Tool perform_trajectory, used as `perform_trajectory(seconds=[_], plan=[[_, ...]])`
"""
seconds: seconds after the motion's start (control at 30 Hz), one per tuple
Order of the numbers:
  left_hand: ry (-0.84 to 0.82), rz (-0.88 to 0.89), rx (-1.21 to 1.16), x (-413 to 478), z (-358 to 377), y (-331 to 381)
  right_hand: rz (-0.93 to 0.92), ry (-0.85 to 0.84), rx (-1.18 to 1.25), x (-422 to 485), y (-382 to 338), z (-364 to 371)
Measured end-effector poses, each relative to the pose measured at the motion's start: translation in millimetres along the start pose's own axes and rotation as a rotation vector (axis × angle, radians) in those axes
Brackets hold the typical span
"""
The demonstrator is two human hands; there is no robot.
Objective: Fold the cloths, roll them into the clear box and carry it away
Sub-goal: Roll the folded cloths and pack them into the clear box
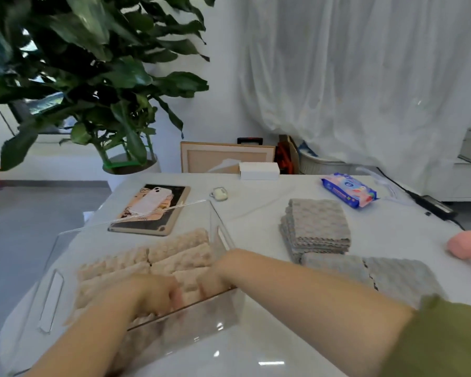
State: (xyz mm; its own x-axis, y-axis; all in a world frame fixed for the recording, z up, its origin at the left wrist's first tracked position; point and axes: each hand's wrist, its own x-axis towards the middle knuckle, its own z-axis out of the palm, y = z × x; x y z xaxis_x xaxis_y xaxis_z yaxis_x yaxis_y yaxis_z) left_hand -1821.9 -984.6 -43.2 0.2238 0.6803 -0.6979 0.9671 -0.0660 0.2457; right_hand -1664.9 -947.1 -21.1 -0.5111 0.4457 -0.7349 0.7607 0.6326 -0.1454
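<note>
A clear box (49, 300) stands on the white table at the lower left. Several beige rolled cloths (180, 254) lie packed side by side in it. Both my hands are inside the box near its front wall. My left hand (152, 292) rests on a beige roll with its fingers pointing down, blurred. My right hand (215, 276) reaches in over the box's right wall and touches a roll beside the left hand. How the fingers lie is too blurred to tell. A stack of folded grey cloths (317, 224) sits to the right, with grey rolls (370, 270) in front of it.
A tablet with a phone (152, 208) lies behind the box. An earbud case (219, 193), a white carton (259, 170) and a wipes pack (350, 189) sit farther back. A pink object (468, 248) is at the right edge. A large plant (93, 77) stands behind the table.
</note>
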Motion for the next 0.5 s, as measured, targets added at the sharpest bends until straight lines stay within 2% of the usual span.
perform_trajectory(seconds=[0.1,0.2,0.27,0.3,0.37,0.43,0.5], plan=[[0.123,-0.023,0.009,4.7,2.6,-6.6,0.044,-0.033,-0.108,9.4,-4.5,4.0],[0.062,0.026,-0.012,5.3,0.6,-11.2,-0.023,-0.032,-0.097,0.1,-6.0,-0.2],[0.032,0.067,-0.109,0.1,-4.2,-14.1,-0.050,-0.037,-0.101,-1.3,-4.4,-2.9],[0.062,0.080,-0.181,-3.8,-8.9,-14.1,-0.049,-0.058,-0.104,-0.5,-3.9,-3.0],[0.284,0.070,-0.251,-7.6,-18.5,-13.1,-0.036,-0.083,-0.113,1.8,-4.2,-1.4],[0.484,-0.011,-0.184,-6.2,-20.5,-15.2,-0.047,-0.067,-0.103,0.7,-4.0,-1.3],[0.389,-0.098,-0.079,-4.8,-16.2,-16.8,-0.068,-0.020,-0.075,-1.3,-3.7,-1.4]])
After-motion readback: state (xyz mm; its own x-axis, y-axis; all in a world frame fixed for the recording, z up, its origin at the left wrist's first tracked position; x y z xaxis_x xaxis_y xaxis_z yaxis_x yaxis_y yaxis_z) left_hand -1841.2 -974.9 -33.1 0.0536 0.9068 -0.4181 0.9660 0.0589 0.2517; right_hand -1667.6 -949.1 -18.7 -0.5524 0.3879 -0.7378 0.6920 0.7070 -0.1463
